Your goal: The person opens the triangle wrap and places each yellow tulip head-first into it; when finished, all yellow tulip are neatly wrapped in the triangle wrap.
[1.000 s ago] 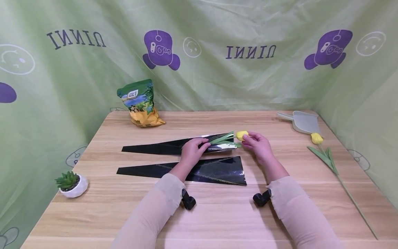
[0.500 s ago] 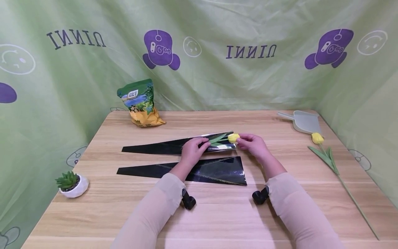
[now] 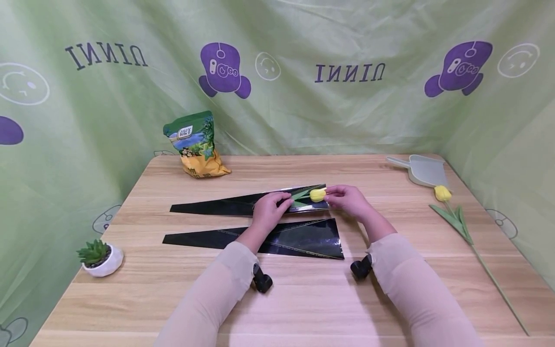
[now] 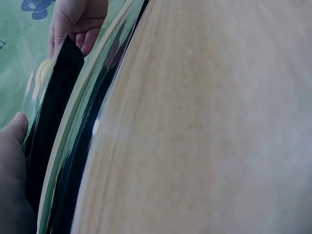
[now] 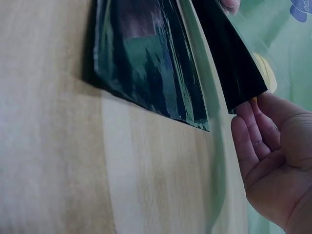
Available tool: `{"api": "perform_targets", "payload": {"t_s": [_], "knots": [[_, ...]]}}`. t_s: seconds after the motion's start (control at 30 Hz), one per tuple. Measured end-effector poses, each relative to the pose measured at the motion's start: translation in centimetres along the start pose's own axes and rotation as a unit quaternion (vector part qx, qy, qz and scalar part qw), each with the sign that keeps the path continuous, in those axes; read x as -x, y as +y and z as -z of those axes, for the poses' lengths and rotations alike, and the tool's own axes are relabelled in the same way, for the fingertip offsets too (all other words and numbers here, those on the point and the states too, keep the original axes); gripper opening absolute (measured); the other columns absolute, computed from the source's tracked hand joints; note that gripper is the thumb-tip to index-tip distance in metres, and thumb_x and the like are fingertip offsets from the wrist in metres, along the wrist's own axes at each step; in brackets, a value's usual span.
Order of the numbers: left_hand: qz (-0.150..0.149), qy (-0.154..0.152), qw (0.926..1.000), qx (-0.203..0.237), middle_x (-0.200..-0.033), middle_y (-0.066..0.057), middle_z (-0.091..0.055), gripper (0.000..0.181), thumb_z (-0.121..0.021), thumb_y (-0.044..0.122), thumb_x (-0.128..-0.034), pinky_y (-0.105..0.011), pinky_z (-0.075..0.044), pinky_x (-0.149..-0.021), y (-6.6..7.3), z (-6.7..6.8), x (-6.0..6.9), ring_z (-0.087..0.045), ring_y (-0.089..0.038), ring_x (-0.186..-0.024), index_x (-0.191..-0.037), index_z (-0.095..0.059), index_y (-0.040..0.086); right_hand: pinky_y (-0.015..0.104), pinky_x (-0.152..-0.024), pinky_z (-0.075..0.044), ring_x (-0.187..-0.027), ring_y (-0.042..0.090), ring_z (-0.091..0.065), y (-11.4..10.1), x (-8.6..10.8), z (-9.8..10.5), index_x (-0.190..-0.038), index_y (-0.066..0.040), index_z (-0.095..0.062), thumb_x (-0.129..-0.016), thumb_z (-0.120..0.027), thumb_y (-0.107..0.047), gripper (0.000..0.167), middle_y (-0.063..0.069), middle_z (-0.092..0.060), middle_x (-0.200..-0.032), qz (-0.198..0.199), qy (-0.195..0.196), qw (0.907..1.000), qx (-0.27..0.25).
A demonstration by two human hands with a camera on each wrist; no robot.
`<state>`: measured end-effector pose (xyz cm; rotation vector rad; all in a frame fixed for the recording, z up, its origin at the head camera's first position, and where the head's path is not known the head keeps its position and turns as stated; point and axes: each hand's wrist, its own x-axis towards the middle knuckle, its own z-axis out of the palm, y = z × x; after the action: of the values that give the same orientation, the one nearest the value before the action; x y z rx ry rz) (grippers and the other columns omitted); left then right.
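Observation:
My left hand (image 3: pixel 270 209) pinches the upper edge of a black flower sleeve (image 3: pixel 217 205) with a clear film face. A yellow tulip (image 3: pixel 318 195) lies in the wide end of this sleeve, its green leaves close to my left fingers. My right hand (image 3: pixel 353 201) pinches at the tulip's bloom from the right, at the sleeve's mouth. In the right wrist view the bloom (image 5: pixel 264 72) shows behind clear film, and my right fingers reach the sleeve's edge. The lower stem is hidden by the sleeve and left hand. A second black sleeve (image 3: pixel 303 238) lies flat nearer me.
Another yellow tulip (image 3: pixel 466 233) lies on the right of the wooden table (image 3: pixel 303 308). Behind it is a grey dustpan (image 3: pixel 426 169). A green and orange snack bag (image 3: pixel 197 144) stands at the back left. A potted succulent (image 3: pixel 101 260) sits at the left edge.
My right hand has moved left with the tulip, so the bloom sits further inside the sleeve's mouth. My left hand has stayed in place.

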<state>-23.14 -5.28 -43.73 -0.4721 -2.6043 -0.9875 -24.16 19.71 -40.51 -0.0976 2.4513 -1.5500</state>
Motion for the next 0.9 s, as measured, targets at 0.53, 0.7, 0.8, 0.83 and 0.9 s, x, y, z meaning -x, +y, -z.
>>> {"api": "perform_targets", "payload": {"t_s": [0.53, 0.7, 0.8, 0.83, 0.9], "knots": [[0.002, 0.001, 1.0, 0.009, -0.112, -0.001, -0.075, 0.024, -0.07, 0.031, -0.0902, -0.036, -0.053, -0.096, 0.0, 0.4, 0.0, -0.068, -0.019, -0.11, -0.108, -0.077, 0.016, 0.015, -0.072, -0.054, -0.08, 0.0, -0.063, -0.2, -0.7, -0.3, -0.126, 0.007, -0.06, -0.091, -0.068, -0.008, 0.038, 0.008, -0.073, -0.105, 0.004, -0.027, 0.9996, -0.01], [0.006, -0.005, 0.9999, 0.013, -0.112, -0.002, -0.074, 0.025, -0.07, 0.031, -0.0905, -0.037, -0.052, -0.097, 0.1, 0.5, 0.0, -0.068, -0.02, -0.111, -0.109, -0.076, 0.015, 0.016, -0.071, -0.056, -0.078, 0.002, -0.066, -0.2, -1.0, -0.5, -0.128, 0.007, -0.058, -0.091, -0.067, -0.006, 0.04, 0.0, -0.074, -0.097, -0.003, -0.03, 0.9988, -0.038], [0.001, -0.005, 0.9999, 0.014, -0.112, -0.002, -0.074, 0.025, -0.07, 0.031, -0.0906, -0.037, -0.052, -0.096, 0.1, 0.5, 0.0, -0.068, -0.02, -0.11, -0.108, -0.076, 0.015, 0.016, -0.07, -0.056, -0.076, 0.002, -0.065, 0.0, -1.3, -0.7, -0.127, 0.009, -0.058, -0.092, -0.067, -0.006, 0.039, 0.002, -0.075, -0.097, 0.008, -0.033, 0.999, -0.031], [-0.001, -0.005, 0.9999, 0.014, -0.111, -0.002, -0.075, 0.025, -0.07, 0.031, -0.0906, -0.036, -0.052, -0.096, 0.1, 0.5, 0.0, -0.068, -0.02, -0.11, -0.108, -0.076, 0.015, 0.016, -0.069, -0.055, -0.074, 0.001, -0.065, 0.0, -1.4, -0.8, -0.126, 0.008, -0.059, -0.091, -0.067, -0.006, 0.038, 0.005, -0.075, -0.099, 0.01, -0.031, 0.9992, -0.024], [-0.003, -0.006, 0.9999, 0.014, -0.111, -0.001, -0.075, 0.024, -0.07, 0.031, -0.0907, -0.036, -0.053, -0.096, 0.1, 0.5, 0.0, -0.068, -0.02, -0.11, -0.108, -0.076, 0.015, 0.016, -0.067, -0.053, -0.072, 0.001, -0.063, 0.0, -1.6, -1.0, -0.123, 0.007, -0.062, -0.09, -0.069, -0.007, 0.036, 0.01, -0.075, -0.104, 0.018, -0.026, 0.9995, -0.007]]}}
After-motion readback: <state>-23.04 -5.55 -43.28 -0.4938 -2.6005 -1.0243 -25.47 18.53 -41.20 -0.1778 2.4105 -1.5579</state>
